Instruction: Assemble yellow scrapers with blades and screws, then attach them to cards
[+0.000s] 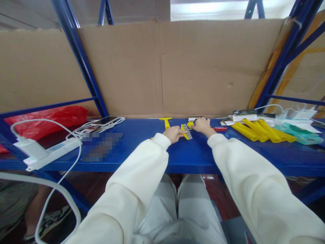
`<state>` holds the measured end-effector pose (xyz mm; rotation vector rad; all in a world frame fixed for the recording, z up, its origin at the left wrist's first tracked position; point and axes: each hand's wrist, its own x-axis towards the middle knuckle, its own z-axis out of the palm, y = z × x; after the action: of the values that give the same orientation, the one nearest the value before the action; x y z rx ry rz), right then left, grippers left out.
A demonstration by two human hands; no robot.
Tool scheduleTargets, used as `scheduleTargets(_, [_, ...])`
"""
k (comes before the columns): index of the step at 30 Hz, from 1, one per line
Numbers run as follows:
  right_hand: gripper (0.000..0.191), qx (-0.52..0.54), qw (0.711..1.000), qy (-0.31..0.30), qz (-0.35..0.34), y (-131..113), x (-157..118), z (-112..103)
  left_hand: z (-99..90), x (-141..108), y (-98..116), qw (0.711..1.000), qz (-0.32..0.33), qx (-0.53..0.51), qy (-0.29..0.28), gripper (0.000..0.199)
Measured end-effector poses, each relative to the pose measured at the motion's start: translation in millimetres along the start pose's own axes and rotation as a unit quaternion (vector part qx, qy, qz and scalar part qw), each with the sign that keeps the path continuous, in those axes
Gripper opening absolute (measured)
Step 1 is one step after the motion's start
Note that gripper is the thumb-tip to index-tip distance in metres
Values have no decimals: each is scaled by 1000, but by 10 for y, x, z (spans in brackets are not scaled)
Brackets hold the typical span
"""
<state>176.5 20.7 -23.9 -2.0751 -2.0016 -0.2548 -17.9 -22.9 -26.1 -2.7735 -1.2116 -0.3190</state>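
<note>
My left hand (174,134) is closed, with its fingers on a flat piece that has a yellow strip and a clear or shiny plate (188,133), held tilted just above the blue table. Behind that hand lies a yellow T-shaped tool (166,122), its lower end hidden by the fingers. My right hand (203,126) is bent over the table, with its fingertips at a small yellow piece (190,125); the hand partly covers it. A small black-and-white item (193,119) lies just behind those fingers. Right of my right wrist is a red tool (219,128), perhaps a folding knife.
Several yellow tubes (259,130) lie at the right, beside white boxes (244,115) and a green packet (299,133). A power strip (52,152) with cables and a red bag (50,122) are at the left. Cardboard (162,67) walls the back. Another person's leg shows lower left.
</note>
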Motion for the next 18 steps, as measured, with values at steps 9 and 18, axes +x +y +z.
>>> scheduleTargets(9, [39,-34,999,-41,3,-94,137,20,-60,-37,59,999,-31,17,-19,39])
scheduleTargets(18, [37,-3,999,-23,33,38,82,29,-51,-34,45,999,-44,8,-23,39])
